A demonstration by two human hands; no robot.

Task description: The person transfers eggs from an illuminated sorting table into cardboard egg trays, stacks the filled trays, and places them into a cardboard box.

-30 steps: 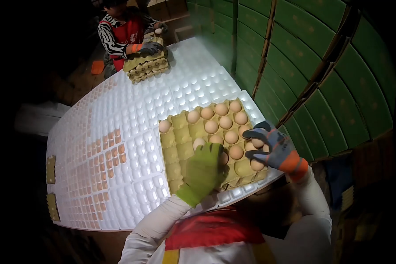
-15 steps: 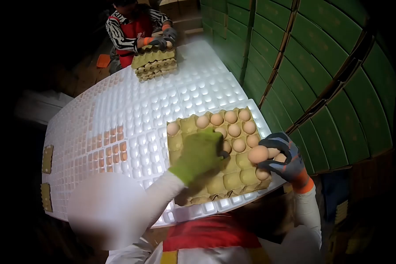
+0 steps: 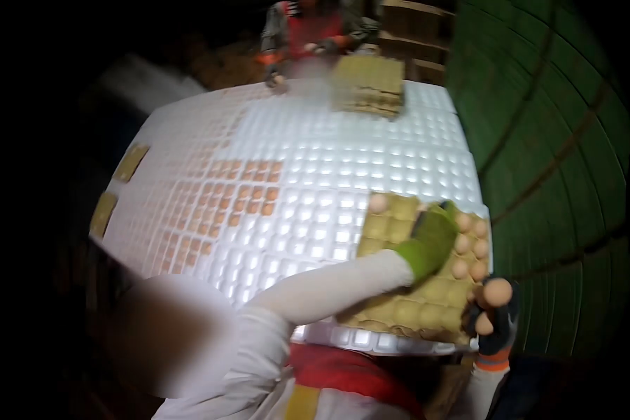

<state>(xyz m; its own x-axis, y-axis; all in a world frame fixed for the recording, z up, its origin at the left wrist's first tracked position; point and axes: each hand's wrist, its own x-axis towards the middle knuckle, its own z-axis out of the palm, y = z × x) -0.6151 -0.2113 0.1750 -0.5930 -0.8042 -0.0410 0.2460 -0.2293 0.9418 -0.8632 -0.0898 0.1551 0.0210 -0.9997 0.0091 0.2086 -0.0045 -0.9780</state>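
Pale tan, smooth oval eggs [image 3: 462, 243] fill cups along the right edge of a yellow-brown molded pulp tray [image 3: 399, 308], another sitting in its far left corner, at the near right corner of a white dimpled plastic worktop [image 3: 329, 217]. A worker's green-gloved left hand [image 3: 430, 241] reaches over the tray, its grip impossible to tell. The dark-gloved, orange-cuffed right hand [image 3: 498, 334] clutches rounded tan eggs [image 3: 497, 292] beside the tray's right edge. A stacked pile of pulp trays [image 3: 367, 73] stands at the worktop's far edge.
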